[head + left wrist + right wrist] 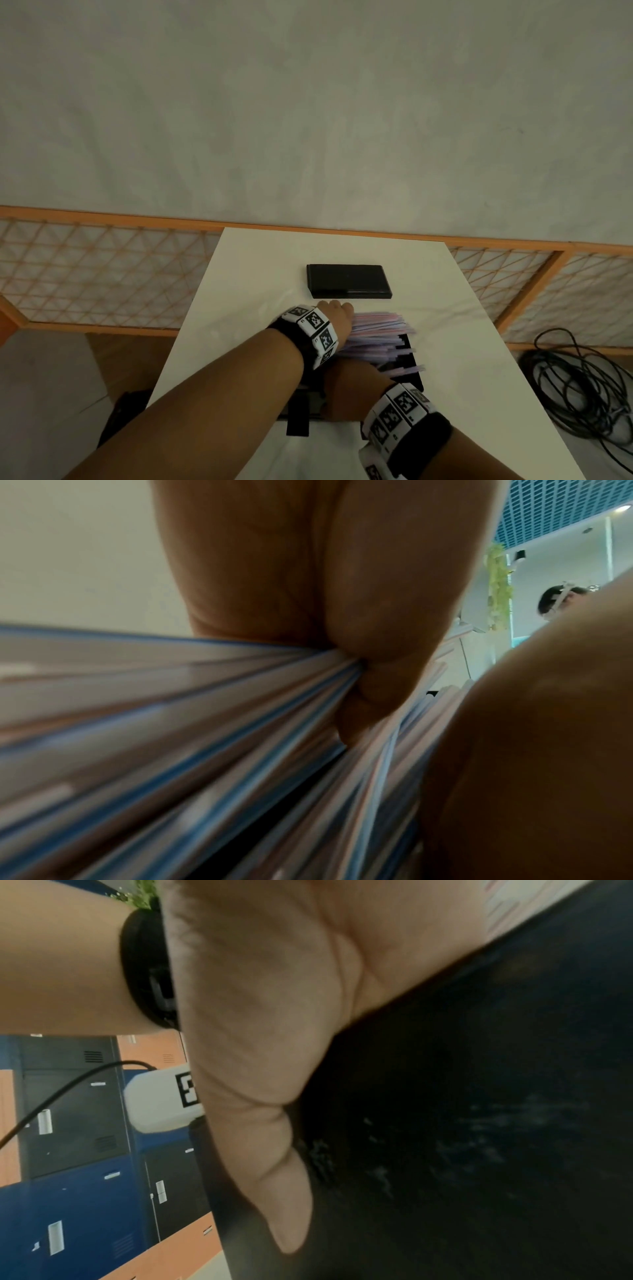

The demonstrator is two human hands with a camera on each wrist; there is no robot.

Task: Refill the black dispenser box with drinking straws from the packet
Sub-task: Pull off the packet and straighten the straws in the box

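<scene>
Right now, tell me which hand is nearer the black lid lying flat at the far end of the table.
Left. The left hand grips the straws just short of the black lid; the right hand is nearer the person, against the dispenser box.

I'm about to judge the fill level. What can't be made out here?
- Box interior: head view, hidden by straws and both arms.
- Left hand grip: head view, wristband covers it; left wrist view too blurred.
- Right hand fingers: cut off in right wrist view.
- Packet: not seen in any view.
</scene>
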